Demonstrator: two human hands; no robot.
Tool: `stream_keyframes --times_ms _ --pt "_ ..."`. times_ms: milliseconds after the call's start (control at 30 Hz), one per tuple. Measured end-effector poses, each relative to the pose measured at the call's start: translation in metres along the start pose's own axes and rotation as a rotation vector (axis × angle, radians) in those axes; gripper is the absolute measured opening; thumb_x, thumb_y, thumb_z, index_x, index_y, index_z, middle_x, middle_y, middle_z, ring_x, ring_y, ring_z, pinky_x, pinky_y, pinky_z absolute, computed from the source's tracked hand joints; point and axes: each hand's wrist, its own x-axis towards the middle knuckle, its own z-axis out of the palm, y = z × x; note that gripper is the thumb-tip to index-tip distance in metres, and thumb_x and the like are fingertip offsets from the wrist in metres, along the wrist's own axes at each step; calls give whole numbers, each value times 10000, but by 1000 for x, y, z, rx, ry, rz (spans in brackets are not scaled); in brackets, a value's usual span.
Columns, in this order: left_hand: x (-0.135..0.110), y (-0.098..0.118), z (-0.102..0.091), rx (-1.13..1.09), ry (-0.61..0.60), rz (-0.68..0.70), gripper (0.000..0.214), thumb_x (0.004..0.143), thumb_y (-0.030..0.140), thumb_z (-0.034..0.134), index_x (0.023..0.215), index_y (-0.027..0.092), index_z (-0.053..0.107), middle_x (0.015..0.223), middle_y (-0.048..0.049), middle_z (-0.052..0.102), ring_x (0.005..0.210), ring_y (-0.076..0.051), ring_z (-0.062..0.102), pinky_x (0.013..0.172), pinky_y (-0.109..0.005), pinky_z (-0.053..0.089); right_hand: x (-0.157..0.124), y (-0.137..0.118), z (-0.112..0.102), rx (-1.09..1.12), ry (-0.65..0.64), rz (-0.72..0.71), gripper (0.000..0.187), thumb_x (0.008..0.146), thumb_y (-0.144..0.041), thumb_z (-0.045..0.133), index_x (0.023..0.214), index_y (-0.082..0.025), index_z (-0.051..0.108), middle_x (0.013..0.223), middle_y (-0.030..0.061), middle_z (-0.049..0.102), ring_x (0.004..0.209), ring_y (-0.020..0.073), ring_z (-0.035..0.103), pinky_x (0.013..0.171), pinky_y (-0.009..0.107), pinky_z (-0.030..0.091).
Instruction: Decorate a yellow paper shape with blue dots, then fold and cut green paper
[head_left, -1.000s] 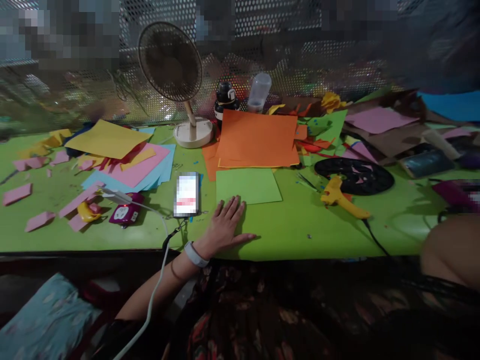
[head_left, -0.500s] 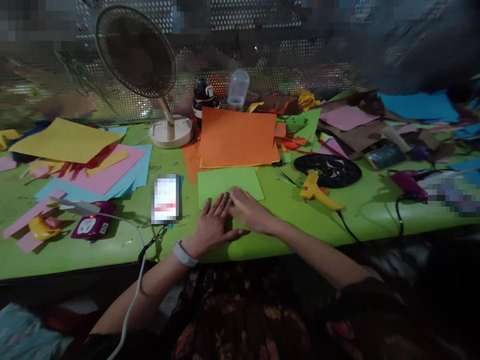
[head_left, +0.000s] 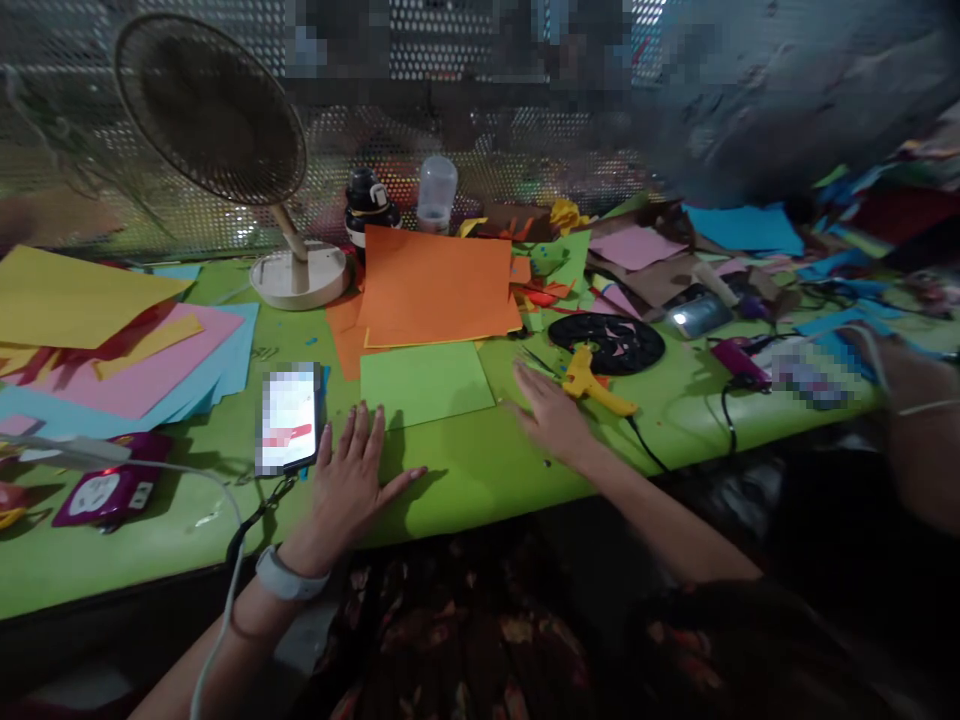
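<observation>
My left hand (head_left: 351, 478) lies flat with fingers spread, its fingertips by the lower left corner of a light green sheet of paper (head_left: 424, 385). A phone (head_left: 287, 418) with a lit screen is just left of that hand. My right hand (head_left: 551, 412) is stretched out, its fingers reaching toward scissors-like blades (head_left: 541, 362) beside a yellow glue gun (head_left: 596, 385); whether they touch the blades I cannot tell. Nothing shows in either hand. Behind the green sheet lies a stack of orange paper (head_left: 439, 285).
A fan (head_left: 298, 275), a dark bottle (head_left: 370, 205) and a clear container (head_left: 437, 190) stand at the back. Coloured sheets (head_left: 172, 350) are piled at left. A black round tray (head_left: 606, 342) lies behind the glue gun. Another person's arm (head_left: 919, 430) is at far right.
My hands have come apart: the left moved left and the right moved right, off the green sheet toward the glue gun. The view has turned a little to the right.
</observation>
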Motion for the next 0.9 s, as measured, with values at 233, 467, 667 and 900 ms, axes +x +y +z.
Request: stream_keyframes --times_ms 233,467,667,900 --pt "38 23 15 -60 -41 94 869 879 741 286 1538 176 264 1587 -173 268 1467 -343 231 1171 -556 196 17 42 -74 -129 256 181 302 937 -280 441 1003 -160 710 983 134 714 975 294 626 886 442 467" --pt "32 10 18 -64 -88 109 860 869 749 299 1510 178 343 1571 -166 307 1450 -348 273 1165 -567 217 -51 80 -59 -237 -2 269 478 818 -295 584 1279 -168 577 1220 149 636 1083 330 601 899 443 485" --pt "31 9 18 -46 -77 116 865 866 751 299 1499 165 367 1564 -178 315 1441 -355 293 1153 -575 238 -60 98 -36 -220 128 268 554 825 -162 469 1379 -152 490 1205 150 623 1140 304 560 951 443 474" --pt "31 9 18 -36 -111 115 845 874 734 327 1508 176 344 1579 -154 294 1455 -344 263 1164 -563 228 -21 93 -64 -199 38 183 580 755 -247 601 1321 -134 544 1220 166 637 1122 347 571 966 479 439"
